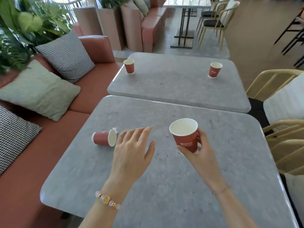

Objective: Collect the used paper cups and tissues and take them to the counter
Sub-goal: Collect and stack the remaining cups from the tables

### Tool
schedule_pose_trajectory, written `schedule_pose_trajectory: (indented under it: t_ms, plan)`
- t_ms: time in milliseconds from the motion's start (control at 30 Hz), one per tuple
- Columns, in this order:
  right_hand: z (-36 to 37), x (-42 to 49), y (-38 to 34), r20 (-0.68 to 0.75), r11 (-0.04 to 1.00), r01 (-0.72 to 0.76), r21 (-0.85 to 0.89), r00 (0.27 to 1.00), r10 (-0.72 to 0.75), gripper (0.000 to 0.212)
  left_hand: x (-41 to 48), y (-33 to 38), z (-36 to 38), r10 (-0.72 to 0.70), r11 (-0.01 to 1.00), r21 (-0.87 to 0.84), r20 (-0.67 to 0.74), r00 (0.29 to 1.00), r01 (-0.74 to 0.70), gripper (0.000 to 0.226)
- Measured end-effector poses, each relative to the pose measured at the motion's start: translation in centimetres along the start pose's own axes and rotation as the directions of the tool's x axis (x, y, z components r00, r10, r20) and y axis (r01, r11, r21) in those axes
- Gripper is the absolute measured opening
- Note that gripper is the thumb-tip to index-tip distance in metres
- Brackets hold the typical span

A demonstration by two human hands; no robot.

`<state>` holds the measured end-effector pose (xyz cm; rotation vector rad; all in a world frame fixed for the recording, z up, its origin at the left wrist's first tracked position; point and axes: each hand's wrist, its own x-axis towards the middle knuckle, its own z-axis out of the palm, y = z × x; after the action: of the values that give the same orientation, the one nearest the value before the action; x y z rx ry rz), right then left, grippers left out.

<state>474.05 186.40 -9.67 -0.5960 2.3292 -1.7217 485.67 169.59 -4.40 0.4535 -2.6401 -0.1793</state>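
- On the near table, close to its left edge, a red paper cup on its side lies with its long axis roughly parallel to the near edge, base toward the left edge and open mouth facing right, toward the hands.
- A scrap of white, probably a tissue, shows just behind that cup's rim; it is mostly hidden, so I cannot say whether it touches the cup or lies partly inside it.
- The left hand hovers above the table with fingers spread and holding nothing; its fingertips are just right of the toppled cup's mouth, so this hand is much the nearer one.
- The relation that matters: the cup lies to the left of the empty hand, mouth-first. I judge a short reach leftward, with the fingers closing across the side wall, would suit it; a push on the wall across its axis could set it rolling.
- The right hand is wrapped around the lower body of an upright red Hilton cup, lifted clear of the surface near the table's middle, and the cup looks empty.
- On the far table, one standing cup is at the far left corner and another standing cup is toward the far right corner, both well apart from the hands.
- No counter is in view, and three cups are not yet picked up.
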Motion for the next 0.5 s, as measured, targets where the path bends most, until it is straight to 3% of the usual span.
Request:
schedule_pose_trajectory:
  t_ms: [267, 500]
  plan:
    - [3.2, -0.6, -1.7, 0.053, 1.000, 0.018, 0.003, 0.998, -0.018, 0.070, -1.6, -2.6, -0.9, -0.071, 0.997, -0.006, 0.013, 0.997, 0.071, 0.035]
    - [6.7, -1.5, -3.1, 0.022, 1.000, -0.003, 0.007, 1.000, 0.003, 0.069, -1.8, -5.9, -0.7, -0.044, 0.998, -0.048, 0.054, 0.998, 0.047, 0.038]
